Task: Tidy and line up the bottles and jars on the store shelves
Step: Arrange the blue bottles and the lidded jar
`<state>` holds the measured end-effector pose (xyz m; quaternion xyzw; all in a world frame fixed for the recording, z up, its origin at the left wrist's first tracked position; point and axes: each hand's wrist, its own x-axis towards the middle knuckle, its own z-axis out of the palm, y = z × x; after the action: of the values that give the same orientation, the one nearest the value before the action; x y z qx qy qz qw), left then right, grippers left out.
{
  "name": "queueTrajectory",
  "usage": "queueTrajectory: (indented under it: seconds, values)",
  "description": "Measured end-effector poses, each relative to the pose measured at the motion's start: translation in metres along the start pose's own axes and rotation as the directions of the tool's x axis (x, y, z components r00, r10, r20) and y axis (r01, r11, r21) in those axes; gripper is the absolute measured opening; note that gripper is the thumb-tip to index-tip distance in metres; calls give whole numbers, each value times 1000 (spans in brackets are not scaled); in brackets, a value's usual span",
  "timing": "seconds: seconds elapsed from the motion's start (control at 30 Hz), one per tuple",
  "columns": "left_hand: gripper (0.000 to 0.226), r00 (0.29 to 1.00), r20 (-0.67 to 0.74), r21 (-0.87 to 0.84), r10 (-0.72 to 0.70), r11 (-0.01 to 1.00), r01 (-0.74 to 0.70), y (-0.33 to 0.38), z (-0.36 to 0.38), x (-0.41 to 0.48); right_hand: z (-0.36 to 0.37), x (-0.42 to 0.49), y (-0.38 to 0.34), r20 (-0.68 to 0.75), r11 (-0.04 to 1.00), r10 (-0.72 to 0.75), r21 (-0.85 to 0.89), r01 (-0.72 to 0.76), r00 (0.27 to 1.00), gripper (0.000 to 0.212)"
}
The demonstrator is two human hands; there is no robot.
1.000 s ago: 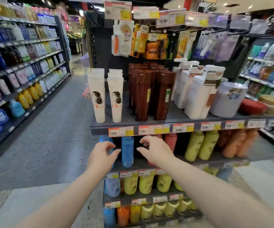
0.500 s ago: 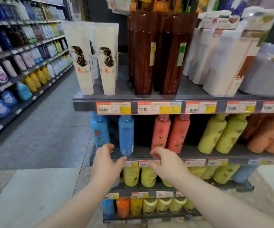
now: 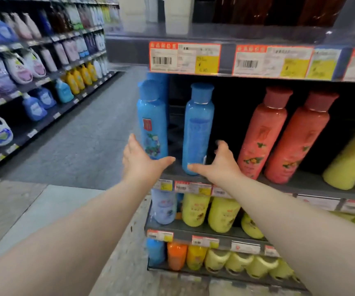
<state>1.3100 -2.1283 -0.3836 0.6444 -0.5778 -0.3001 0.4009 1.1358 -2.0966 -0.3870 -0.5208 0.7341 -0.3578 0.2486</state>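
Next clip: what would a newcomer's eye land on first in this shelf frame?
Two bare hands, the left hand and right hand, spread open at the bases of two blue bottles at the left end of the shelf. To their right stand two red bottles, under large orange-and-yellow price tags.

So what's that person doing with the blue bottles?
A person is tidying a store shelf. Their left hand is open beside the left blue bottle. Their right hand is open by the foot of the right blue bottle. Neither hand grips a bottle yet. The two blue bottles stand with a gap between them, next to two red bottles.
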Motion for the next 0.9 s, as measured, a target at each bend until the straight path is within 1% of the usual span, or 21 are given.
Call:
queueTrajectory:
  seconds: [0.1,0.17,0.23,0.33,0.43,0.5,0.53,0.6,0.63,0.67,0.7,0.77,0.8,0.83,0.87,0.9]
  values:
    - [115,998,19,-28,-53,998,53,-11,8,9,21,10,-2,-140,995,62,90,-50,988,111]
    - [112,999,15,-27,-49,998,49,-14,12,14,31,15,-5,-222,989,112,122,-87,969,110]
    - [100,1000,10,-43,-11,999,12,-15,16,17,40,19,-7,-270,982,145,159,-104,952,104]
    - [83,1000,-17,-60,13,998,-14,-13,23,21,46,25,-4,-274,980,139,176,-92,952,91]
    - [74,998,-58,-32,33,999,-35,-14,25,23,39,26,5,-223,982,34,189,9,974,73]
    - [66,999,-38,-36,35,999,-36,-15,26,24,28,27,10,-126,972,-37,226,65,991,67]
    - [62,999,-23,-37,27,999,-27,-15,27,25,22,29,13,-54,961,-57,266,69,997,66]
    - [52,1000,-9,-26,0,1000,0,-14,26,28,12,33,16,100,939,-65,342,27,993,63]
    - [49,1000,-9,-16,-9,1000,9,-14,25,29,10,35,17,151,936,-67,351,10,986,62]
    - [48,1000,-9,-6,-11,1000,11,-14,24,30,11,35,17,160,944,-68,331,12,985,63]
    - [47,1000,-6,3,-9,1000,9,-14,23,30,15,35,15,122,956,-63,291,24,991,67]
    - [47,1000,0,19,2,1000,-2,-14,22,30,28,33,12,-32,975,-36,217,42,999,86]
    - [48,1000,4,27,5,1000,-6,-14,22,30,33,31,10,-101,978,-22,204,43,995,89]
    - [48,1000,8,32,8,999,-8,-14,22,30,35,31,8,-152,979,-12,200,42,988,85]
    - [48,1000,13,37,9,999,-9,-14,22,30,34,31,8,-159,978,3,206,30,987,79]
    - [49,1000,15,44,10,999,-11,-14,22,30,31,33,10,-120,972,12,234,17,993,72]
